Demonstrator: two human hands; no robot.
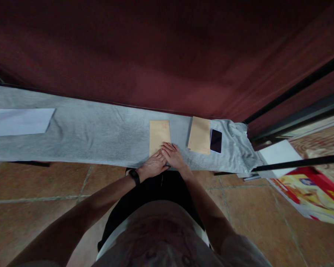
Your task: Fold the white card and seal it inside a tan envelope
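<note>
A brown paper envelope (159, 131) with a small red mark near its top lies on the grey cloth in front of me. My left hand (155, 163), with a dark watch on the wrist, rests flat over the envelope's lower end. My right hand (173, 155) lies beside it, its fingers stretched over the fingertips of my left hand. The two hands touch, and the envelope's lower edge is hidden beneath them. Neither hand grips anything that shows.
Brown envelopes (199, 135) lie in a stack to the right, next to a dark-screened phone (216, 141). White paper (20, 121) is at the far left of the grey cloth (100, 129). A red and yellow box (311, 193) and black metal bars (300, 162) are at the right.
</note>
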